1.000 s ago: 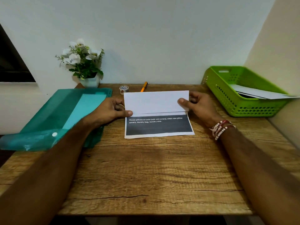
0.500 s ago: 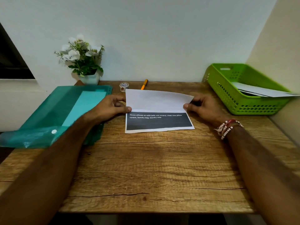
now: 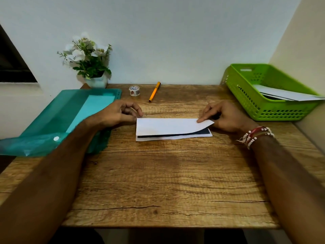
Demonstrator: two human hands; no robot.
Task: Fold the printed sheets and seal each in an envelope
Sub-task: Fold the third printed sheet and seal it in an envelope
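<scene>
- One printed sheet (image 3: 168, 128) is seen lying flat on the wooden desk (image 3: 167, 182), in front of the orange pen (image 3: 154, 91), with its upper flap folded down over most of the dark printed band.
- The fold is judged unfinished: the flap's right corner is lifted and curled, and a strip of the dark band plus the white bottom margin is left uncovered along the near edge.
- The sheet's left edge is touched by the left hand (image 3: 121, 114), whose fingers are curled; whether paper is pinched between them cannot be told.
- The raised right corner is held by the right hand (image 3: 226, 117), an extended finger laid on top of the flap; the thumb is hidden under the paper.
- White papers are seen in the green basket (image 3: 246, 95), well to the right of the pen; whether these are finished envelopes or spare ones cannot be told.
- A small tape roll (image 3: 134, 90) is found just left of the pen, and a teal folder (image 3: 58, 120) further left.
- Creasing, inserting into an envelope and sealing are judged still to be done for this sheet.
</scene>
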